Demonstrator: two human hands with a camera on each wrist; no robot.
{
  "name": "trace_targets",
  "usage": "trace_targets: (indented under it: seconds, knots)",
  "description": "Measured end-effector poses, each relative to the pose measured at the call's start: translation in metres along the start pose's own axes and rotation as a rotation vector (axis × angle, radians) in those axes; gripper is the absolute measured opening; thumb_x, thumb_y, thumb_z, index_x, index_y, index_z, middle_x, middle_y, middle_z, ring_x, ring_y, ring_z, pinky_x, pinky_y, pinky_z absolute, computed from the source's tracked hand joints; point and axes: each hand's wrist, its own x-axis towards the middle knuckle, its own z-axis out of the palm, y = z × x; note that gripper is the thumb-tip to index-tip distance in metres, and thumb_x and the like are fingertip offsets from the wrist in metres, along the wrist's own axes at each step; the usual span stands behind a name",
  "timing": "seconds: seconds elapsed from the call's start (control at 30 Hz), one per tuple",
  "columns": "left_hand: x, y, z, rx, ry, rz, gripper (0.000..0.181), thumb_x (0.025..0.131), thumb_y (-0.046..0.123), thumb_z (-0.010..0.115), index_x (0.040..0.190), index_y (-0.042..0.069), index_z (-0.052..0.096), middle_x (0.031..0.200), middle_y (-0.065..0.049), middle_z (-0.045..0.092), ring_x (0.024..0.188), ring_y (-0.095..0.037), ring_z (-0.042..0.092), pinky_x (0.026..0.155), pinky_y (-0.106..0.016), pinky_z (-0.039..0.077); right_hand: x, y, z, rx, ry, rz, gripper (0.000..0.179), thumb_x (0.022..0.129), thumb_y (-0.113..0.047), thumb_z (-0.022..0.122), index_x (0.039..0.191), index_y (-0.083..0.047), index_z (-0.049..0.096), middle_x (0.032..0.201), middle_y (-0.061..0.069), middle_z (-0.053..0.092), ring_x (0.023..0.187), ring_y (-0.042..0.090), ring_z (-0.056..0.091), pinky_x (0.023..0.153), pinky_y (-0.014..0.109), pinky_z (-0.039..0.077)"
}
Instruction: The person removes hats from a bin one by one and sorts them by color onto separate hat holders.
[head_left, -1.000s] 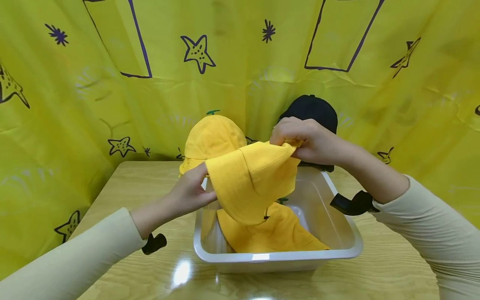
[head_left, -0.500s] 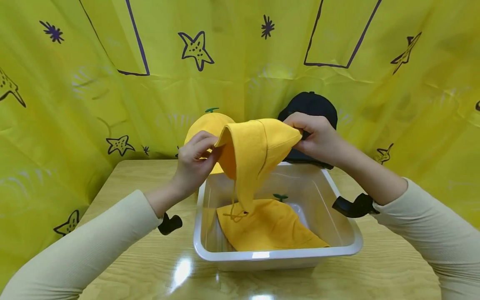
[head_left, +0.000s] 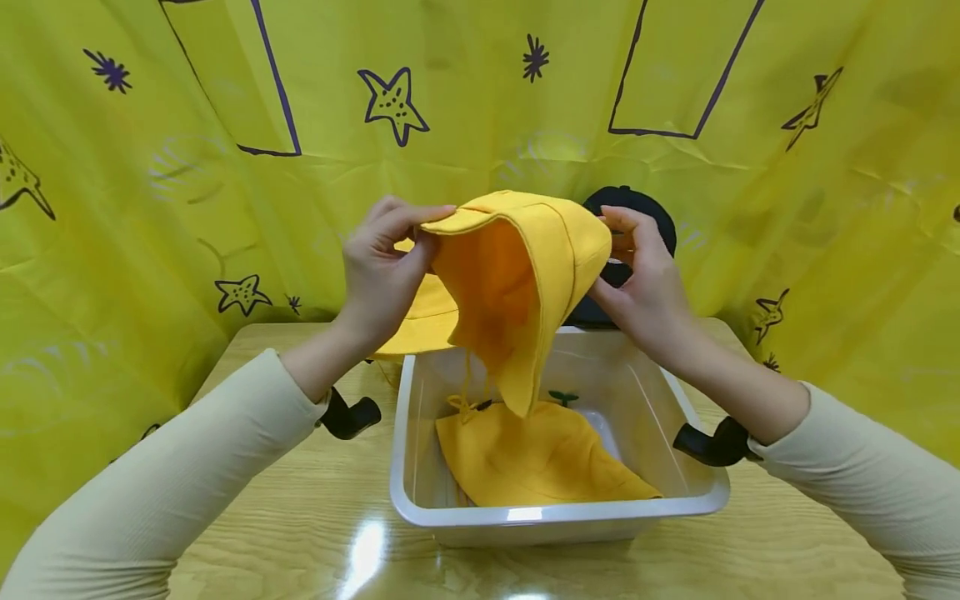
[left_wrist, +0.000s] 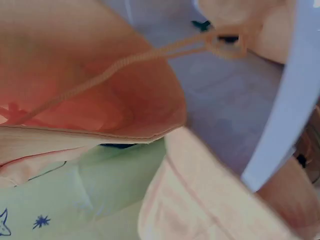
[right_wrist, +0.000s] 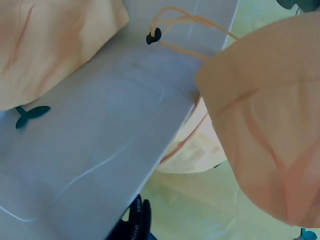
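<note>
A yellow bucket hat is held up over a white bin, its opening facing left and toward me. My left hand pinches the brim between thumb and fingers. At the crown, my right hand holds the cloth with curved fingers and thumb. The hat's chin cord dangles below, and its dark cord lock shows in the right wrist view. Inside the bin lies another yellow hat, flattened, with a green sprout on top.
Behind the bin's left corner stands a third yellow hat, partly covered by the held hat and left hand. A black cap sits at the back right. The wooden table ends at a yellow curtain with drawn stars.
The held hat has risen and turned so its inside shows. My left hand moved up and now pinches the brim higher; my right hand shifted its hold on the crown, fingers spreading apart.
</note>
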Motion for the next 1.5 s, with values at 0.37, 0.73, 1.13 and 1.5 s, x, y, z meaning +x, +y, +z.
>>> trace_targets:
  seconds: [0.37, 0.73, 1.13, 1.5]
  knots:
    - [0.032, 0.013, -0.004, -0.128, 0.217, -0.123, 0.014, 0.086, -0.005, 0.063, 0.097, -0.008, 0.071, 0.077, 0.004, 0.054, 0.068, -0.012, 0.064, 0.053, -0.025, 0.055, -0.012, -0.01, 0.008, -0.425, -0.686, 0.083, 0.072, 0.078, -0.027, 0.078, 0.128, 0.012, 0.045, 0.117, 0.026, 0.057, 0.104, 0.036, 0.056, 0.089, 0.047, 0.048]
    - [0.045, 0.017, -0.005, -0.351, 0.355, -0.162, 0.013, 0.084, -0.008, 0.063, 0.092, -0.004, 0.073, 0.08, -0.009, 0.056, 0.059, -0.019, 0.062, 0.053, -0.027, 0.055, -0.023, -0.004, 0.049, -0.096, -0.148, -0.217, 0.043, 0.076, -0.012, 0.079, 0.109, 0.003, 0.056, 0.099, 0.014, 0.065, 0.092, 0.027, 0.065, 0.081, 0.04, 0.053]
    - [0.036, 0.003, -0.026, -0.233, 0.38, 0.072, 0.012, 0.079, -0.015, 0.063, 0.089, -0.013, 0.069, 0.078, 0.001, 0.059, 0.068, -0.014, 0.057, 0.059, -0.019, 0.05, 0.021, 0.015, 0.03, 0.3, 0.604, -0.394, 0.028, 0.094, -0.01, 0.057, 0.092, 0.018, 0.054, 0.089, 0.014, 0.065, 0.083, 0.01, 0.058, 0.077, 0.018, 0.046]
    - [0.042, -0.001, -0.059, -0.091, 0.509, 0.066, 0.006, 0.077, -0.015, 0.066, 0.08, -0.011, 0.071, 0.073, 0.003, 0.064, 0.071, -0.013, 0.06, 0.067, -0.018, 0.05, 0.067, -0.01, 0.003, 0.54, 0.785, -0.384, 0.008, 0.081, 0.017, 0.056, 0.086, 0.01, 0.056, 0.088, 0.005, 0.064, 0.08, 0.018, 0.064, 0.077, 0.026, 0.052]
